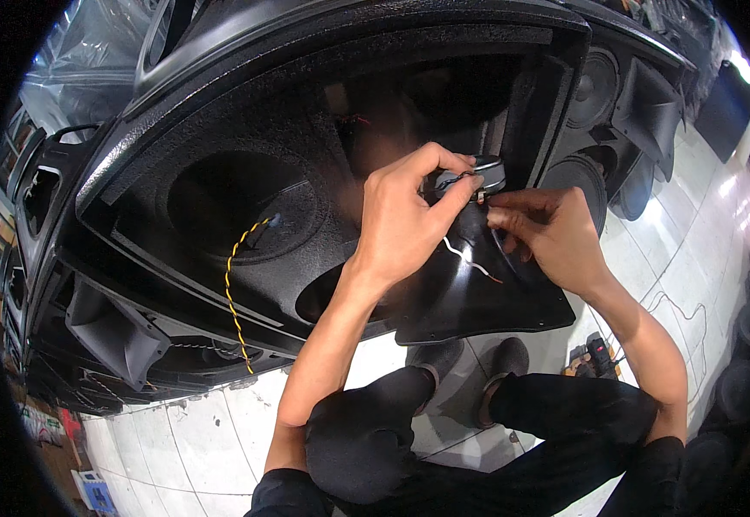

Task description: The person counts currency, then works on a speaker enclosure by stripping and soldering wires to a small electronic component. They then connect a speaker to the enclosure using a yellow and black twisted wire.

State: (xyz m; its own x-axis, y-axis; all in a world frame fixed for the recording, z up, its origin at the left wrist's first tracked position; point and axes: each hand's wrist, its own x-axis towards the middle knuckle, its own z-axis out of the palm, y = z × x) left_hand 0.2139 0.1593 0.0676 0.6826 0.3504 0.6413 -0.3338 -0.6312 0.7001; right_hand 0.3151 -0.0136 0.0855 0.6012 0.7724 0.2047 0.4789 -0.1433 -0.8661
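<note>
My left hand (405, 211) is closed around a round black-and-silver horn driver (491, 175), fingers over its top and thumb on its side. The driver sits at the narrow end of a black horn (487, 306), whose flat flange faces my knees. Close by, my right hand (551, 237) makes a pinch beside a small metal terminal (481, 197) on the driver; what lies between its fingertips is too small to make out. A white wire (468, 258) with a reddish tip hangs below my left hand, in front of the horn.
A large black speaker cabinet (323, 263) lies open before me, with a yellow-and-black twisted wire (231, 297) coming out of its round hole. More speakers (594, 86) stand at the right, and another horn (116, 327) at the left. A dark tool (599, 353) rests on the tiled floor.
</note>
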